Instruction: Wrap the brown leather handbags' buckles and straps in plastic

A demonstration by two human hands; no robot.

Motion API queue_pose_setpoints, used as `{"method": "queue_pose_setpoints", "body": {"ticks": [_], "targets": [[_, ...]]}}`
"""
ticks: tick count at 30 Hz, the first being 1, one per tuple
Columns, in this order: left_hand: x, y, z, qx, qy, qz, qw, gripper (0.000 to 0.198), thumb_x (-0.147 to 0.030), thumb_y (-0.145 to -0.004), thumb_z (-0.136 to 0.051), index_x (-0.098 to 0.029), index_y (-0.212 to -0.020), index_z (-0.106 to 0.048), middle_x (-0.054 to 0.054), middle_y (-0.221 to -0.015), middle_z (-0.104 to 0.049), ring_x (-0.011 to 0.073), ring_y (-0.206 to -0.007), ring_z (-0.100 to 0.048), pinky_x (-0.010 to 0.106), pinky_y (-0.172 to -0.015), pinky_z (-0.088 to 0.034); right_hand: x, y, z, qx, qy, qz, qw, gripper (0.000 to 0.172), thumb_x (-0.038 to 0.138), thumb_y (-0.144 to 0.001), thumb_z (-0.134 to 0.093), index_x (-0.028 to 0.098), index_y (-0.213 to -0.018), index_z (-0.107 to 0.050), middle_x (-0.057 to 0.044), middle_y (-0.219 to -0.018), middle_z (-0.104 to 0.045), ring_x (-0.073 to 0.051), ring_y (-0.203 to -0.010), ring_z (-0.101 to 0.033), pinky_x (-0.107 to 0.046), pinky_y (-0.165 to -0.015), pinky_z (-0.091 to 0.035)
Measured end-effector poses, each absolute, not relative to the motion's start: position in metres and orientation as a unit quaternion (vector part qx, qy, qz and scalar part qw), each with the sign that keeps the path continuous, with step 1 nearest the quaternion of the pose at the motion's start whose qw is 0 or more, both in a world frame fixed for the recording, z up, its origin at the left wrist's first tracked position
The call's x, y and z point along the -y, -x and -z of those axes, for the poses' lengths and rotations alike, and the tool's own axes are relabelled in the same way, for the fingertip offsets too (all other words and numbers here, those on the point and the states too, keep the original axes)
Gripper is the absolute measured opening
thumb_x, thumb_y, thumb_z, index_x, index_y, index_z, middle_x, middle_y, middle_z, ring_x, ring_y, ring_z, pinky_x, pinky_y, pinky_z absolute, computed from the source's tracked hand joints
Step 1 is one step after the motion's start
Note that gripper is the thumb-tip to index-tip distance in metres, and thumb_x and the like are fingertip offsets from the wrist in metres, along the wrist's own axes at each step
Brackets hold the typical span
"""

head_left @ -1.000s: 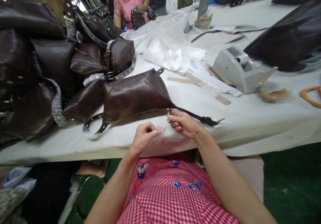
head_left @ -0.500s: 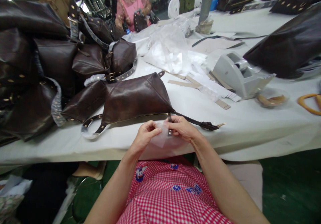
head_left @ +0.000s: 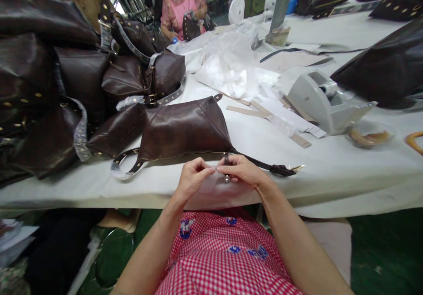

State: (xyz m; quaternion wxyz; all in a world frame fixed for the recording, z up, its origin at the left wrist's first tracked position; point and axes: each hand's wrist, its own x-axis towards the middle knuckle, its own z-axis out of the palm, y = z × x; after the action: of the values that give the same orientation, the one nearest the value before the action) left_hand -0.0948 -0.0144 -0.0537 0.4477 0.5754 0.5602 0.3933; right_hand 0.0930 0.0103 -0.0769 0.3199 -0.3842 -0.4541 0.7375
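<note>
A dark brown leather bag (head_left: 185, 130) lies on its side in front of me, its zipped edge toward me. From that edge hangs a short leather tab (head_left: 226, 177) with small metal studs. My right hand (head_left: 243, 170) is closed on this tab, thumb and fingers pinched at it. My left hand (head_left: 195, 178) is closed in a pinch just left of it, fingertips nearly touching those of the right. Clear plastic film between the fingertips is only faintly visible. The bag's buckled strap (head_left: 280, 169) runs out to the right, and a plastic-wrapped strap loop (head_left: 124, 165) lies at its left end.
Brown leather bags (head_left: 82, 72) are piled at left. Crumpled clear plastic (head_left: 231, 61) and card strips (head_left: 300, 140) lie beyond the bag. A grey tape dispenser (head_left: 319, 103), a tape roll (head_left: 368, 136) and an orange handle (head_left: 414, 143) are at right. A co-worker (head_left: 181, 9) stands across the table.
The clear film that spread below my fingertips now hardly shows. My two hands have drawn slightly closer together. The whole view has shifted a little, so things appear further right.
</note>
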Motion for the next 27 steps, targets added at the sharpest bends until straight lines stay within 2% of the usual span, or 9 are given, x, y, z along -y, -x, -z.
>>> {"method": "queue_pose_setpoints", "body": {"ticks": [2,5,10,15,21,27], "targets": [[0.013,0.093,0.054,-0.555,-0.583,-0.397,0.441,0.028,-0.030,-0.067,-0.073,-0.017,-0.056,-0.052,-0.005,-0.055,-0.050,0.0091,-0.056,-0.042,0.022,-0.055,-0.033,-0.009,-0.092,0.077,0.469,0.383,-0.724,0.330,0.035,0.044,-0.065,-0.082,0.015,-0.074,-0.065,0.006,-0.053,-0.050,-0.003,-0.041,-0.038,-0.018,-0.039,-0.023],[0.012,0.090,0.056,-0.554,-0.576,-0.407,0.442,0.030,-0.030,-0.066,-0.075,-0.017,-0.057,-0.050,-0.006,-0.056,-0.047,0.0088,-0.056,-0.041,0.022,-0.054,-0.032,-0.007,-0.089,0.076,0.468,0.389,-0.711,0.352,0.036,0.047,-0.065,-0.080,0.015,-0.072,-0.063,0.006,-0.056,-0.051,-0.003,-0.043,-0.038,-0.018,-0.039,-0.024],[0.017,0.092,0.055,-0.541,-0.569,-0.372,0.495,0.016,-0.028,-0.069,-0.072,-0.015,-0.074,-0.065,-0.002,-0.069,-0.061,0.0125,-0.066,-0.053,0.024,-0.063,-0.040,-0.004,-0.085,0.073,0.470,0.412,-0.690,0.365,0.035,0.047,-0.065,-0.079,0.016,-0.071,-0.063,0.006,-0.053,-0.050,-0.005,-0.043,-0.040,-0.019,-0.040,-0.026],[0.023,0.094,0.056,-0.568,-0.554,-0.361,0.489,0.017,-0.029,-0.071,-0.066,-0.015,-0.063,-0.068,0.000,-0.062,-0.062,0.0142,-0.063,-0.053,0.025,-0.062,-0.039,-0.005,-0.085,0.075,0.461,0.410,-0.692,0.374,0.036,0.047,-0.063,-0.082,0.016,-0.071,-0.064,0.005,-0.054,-0.052,-0.005,-0.044,-0.040,-0.019,-0.040,-0.028],[0.021,0.099,0.052,-0.580,-0.531,-0.337,0.519,0.019,-0.031,-0.064,-0.070,-0.015,-0.056,-0.065,-0.002,-0.055,-0.055,0.0111,-0.056,-0.045,0.024,-0.056,-0.033,-0.008,-0.091,0.082,0.326,0.373,-0.756,0.429,0.043,0.049,-0.059,-0.085,0.017,-0.081,-0.067,0.002,-0.065,-0.058,-0.007,-0.054,-0.050,-0.018,-0.046,-0.039],[0.017,0.101,0.048,-0.570,-0.548,-0.246,0.561,0.019,-0.029,-0.061,-0.070,-0.014,-0.052,-0.063,-0.003,-0.051,-0.052,0.0093,-0.052,-0.040,0.023,-0.051,-0.029,-0.008,-0.088,0.087,0.330,0.387,-0.729,0.459,0.041,0.047,-0.061,-0.085,0.017,-0.085,-0.068,0.005,-0.057,-0.054,-0.005,-0.047,-0.043,-0.017,-0.041,-0.027]]}}
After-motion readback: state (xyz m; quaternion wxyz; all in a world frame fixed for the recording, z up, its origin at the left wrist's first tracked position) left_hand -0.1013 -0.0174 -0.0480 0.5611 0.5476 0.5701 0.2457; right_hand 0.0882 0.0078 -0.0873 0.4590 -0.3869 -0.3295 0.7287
